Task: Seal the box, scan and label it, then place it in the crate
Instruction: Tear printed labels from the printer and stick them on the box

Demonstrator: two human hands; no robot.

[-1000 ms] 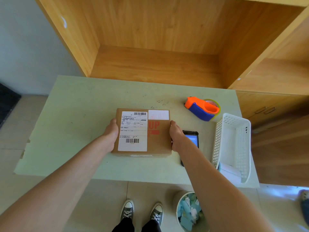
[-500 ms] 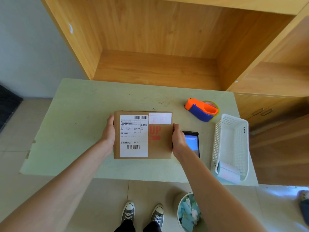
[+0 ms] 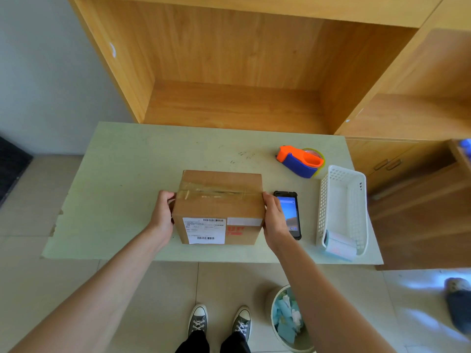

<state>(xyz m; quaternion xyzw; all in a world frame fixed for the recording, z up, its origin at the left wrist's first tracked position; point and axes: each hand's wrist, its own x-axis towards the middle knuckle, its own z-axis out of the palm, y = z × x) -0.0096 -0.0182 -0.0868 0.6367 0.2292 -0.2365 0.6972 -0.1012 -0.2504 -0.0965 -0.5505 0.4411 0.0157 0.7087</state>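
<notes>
Cardboard box sits on the table, my left hand and right hand each holding a side in a firm grip. Tape crosses its seam, a label faces me; the crate placement seems left.

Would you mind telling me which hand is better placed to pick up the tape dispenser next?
Probably the right hand. It holds the box on the side facing the tape dispenser, which sits at the table's far right. The left hand would have to cross over the box.
</notes>
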